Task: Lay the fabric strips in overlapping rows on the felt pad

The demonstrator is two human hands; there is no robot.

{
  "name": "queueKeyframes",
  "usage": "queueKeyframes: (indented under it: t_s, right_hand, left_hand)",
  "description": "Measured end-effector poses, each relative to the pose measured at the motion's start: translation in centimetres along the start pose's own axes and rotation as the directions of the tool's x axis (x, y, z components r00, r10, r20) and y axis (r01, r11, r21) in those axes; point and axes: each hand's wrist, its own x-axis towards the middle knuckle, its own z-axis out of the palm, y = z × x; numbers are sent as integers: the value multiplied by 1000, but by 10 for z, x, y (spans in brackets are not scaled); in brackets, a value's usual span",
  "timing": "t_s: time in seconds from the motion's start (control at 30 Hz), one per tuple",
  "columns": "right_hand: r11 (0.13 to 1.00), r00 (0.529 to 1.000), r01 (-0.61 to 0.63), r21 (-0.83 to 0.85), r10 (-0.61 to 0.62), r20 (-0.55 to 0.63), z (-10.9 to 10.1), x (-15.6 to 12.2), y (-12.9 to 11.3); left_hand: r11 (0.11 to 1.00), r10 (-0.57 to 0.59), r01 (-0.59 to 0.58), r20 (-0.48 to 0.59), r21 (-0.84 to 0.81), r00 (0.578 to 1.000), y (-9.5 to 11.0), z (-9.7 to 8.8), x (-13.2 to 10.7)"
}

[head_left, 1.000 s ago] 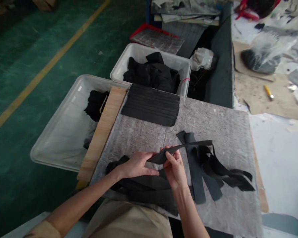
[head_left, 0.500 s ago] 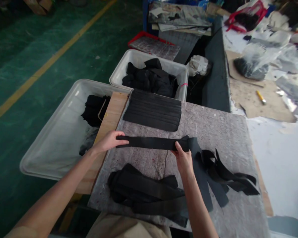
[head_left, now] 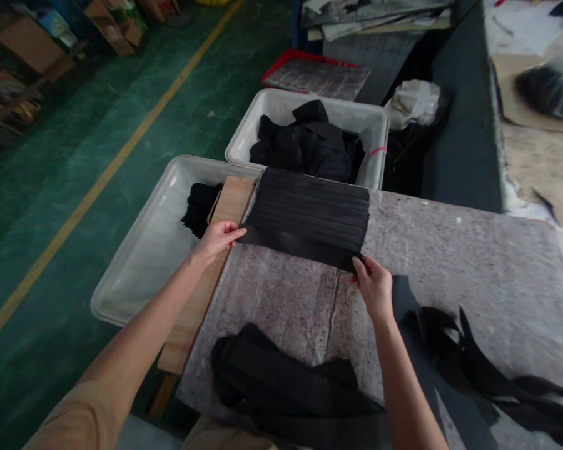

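Note:
A black fabric strip (head_left: pixel 295 244) is stretched between my two hands along the near edge of a row of overlapping black strips (head_left: pixel 312 203). My left hand (head_left: pixel 219 240) pinches its left end, close to the wooden board. At the right end, my right hand (head_left: pixel 371 281) grips the strip between thumb and fingers. Nearer to me on the grey work board (head_left: pixel 281 300) lies a pile of black strips (head_left: pixel 286 381). More loose black strips (head_left: pixel 478 375) curl at the right, partly behind my right forearm.
A white tub (head_left: pixel 136 250) with black pieces stands left, partly under a wooden plank (head_left: pixel 192 319). Behind the board is another white tub (head_left: pixel 244 134) full of black fabric. A table with brown sheets (head_left: pixel 535 162) stands at the right. A yellow line (head_left: pixel 122 150) crosses the green floor.
Both hands have moved the strip away from me, up against the near edge of the laid row. The right hand has left the loose strips at the right. The view has shifted left.

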Motion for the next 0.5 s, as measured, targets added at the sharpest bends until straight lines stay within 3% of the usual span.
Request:
queueKeyframes:
  t_s: [0.27,0.5]
  right_hand:
    - [970,994,-51,-240,27,-105,3,10,11]
    - [835,988,-142,-531,91,-122,6,14,7]
  left_hand:
    - [1000,30,-30,-95,9,995,-14,9,15]
    - [998,66,-61,-148,34,987,-16,13,18]
